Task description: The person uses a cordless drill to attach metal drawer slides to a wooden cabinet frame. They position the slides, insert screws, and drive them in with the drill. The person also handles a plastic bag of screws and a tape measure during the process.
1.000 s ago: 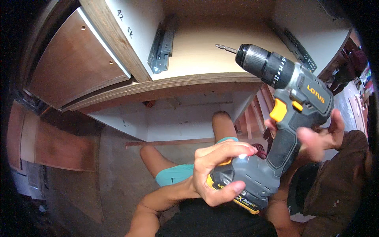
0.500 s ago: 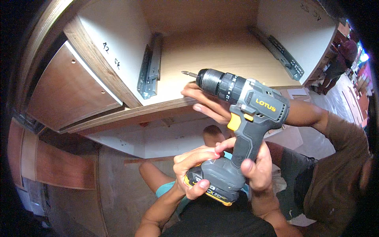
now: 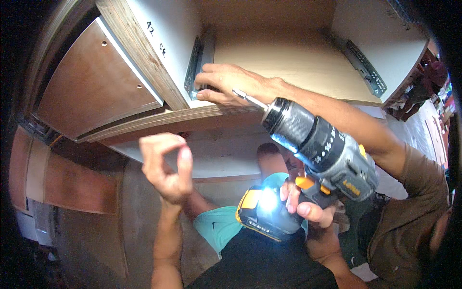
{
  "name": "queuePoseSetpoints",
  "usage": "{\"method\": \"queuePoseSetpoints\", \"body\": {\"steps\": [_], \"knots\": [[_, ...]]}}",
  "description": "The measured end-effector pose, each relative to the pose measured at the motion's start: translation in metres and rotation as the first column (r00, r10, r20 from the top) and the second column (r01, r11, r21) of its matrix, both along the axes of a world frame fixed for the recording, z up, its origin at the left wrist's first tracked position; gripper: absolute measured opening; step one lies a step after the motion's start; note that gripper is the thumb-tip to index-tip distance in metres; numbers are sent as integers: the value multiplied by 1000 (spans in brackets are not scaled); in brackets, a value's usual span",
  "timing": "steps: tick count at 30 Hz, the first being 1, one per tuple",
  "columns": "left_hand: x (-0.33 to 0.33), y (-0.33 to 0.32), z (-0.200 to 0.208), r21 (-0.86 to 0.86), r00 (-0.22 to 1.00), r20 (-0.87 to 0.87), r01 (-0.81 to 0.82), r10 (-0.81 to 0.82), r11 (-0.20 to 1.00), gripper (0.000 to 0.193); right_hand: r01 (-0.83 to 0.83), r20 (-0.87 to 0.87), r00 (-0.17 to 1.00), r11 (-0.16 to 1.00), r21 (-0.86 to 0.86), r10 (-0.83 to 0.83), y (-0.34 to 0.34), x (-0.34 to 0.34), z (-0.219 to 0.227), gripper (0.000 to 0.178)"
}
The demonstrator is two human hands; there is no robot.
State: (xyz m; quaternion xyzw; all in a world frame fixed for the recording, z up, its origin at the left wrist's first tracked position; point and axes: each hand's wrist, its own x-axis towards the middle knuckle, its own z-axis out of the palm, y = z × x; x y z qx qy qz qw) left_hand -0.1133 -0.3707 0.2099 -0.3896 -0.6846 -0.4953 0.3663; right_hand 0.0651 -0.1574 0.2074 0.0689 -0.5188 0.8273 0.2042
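My right hand grips the handle of a grey and black cordless drill with an orange-yellow trigger. Its bit points up and left toward the cabinet, and its lit lamp glares over the battery base. To the left, my left hand is raised off the drill, thumb and forefinger brought together; anything between them is too small to make out. Just beyond the bit, a co-worker's hand reaches in from the right and touches the left metal drawer slide on the white cabinet wall.
A second drawer slide is on the cabinet's right wall. The plywood front edge runs between me and the opening. At left is a brown drawer front with holes. The co-worker's brown sleeve is close on my right.
My left hand has let go of the battery base and moved up left. The drill has tilted and its lamp has come on. The co-worker's hand has moved onto the left slide.
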Motion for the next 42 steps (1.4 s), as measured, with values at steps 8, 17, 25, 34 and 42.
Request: {"method": "queuePoseSetpoints", "body": {"steps": [8,17,25,34,42], "knots": [[-12,7,46,-200,749,-440,-619,495,759,17,-156,168,978,965,209,122,12,-136,55,56],[-26,16,36,-459,872,-362,-473,329,752,25,-193,256,961,919,345,106,39,-240,57,58],[-31,24,31,-746,892,-144,-383,429,545,68,-198,269,960,873,446,81,30,-217,52,59],[-19,-4,45,-388,985,12,-154,172,909,30,80,275,929,857,509,-250,24,-16,17,61],[-52,-127,144,350,567,-284,-690,773,634,24,452,82,868,847,279,-490,7,1,49,56]]}}
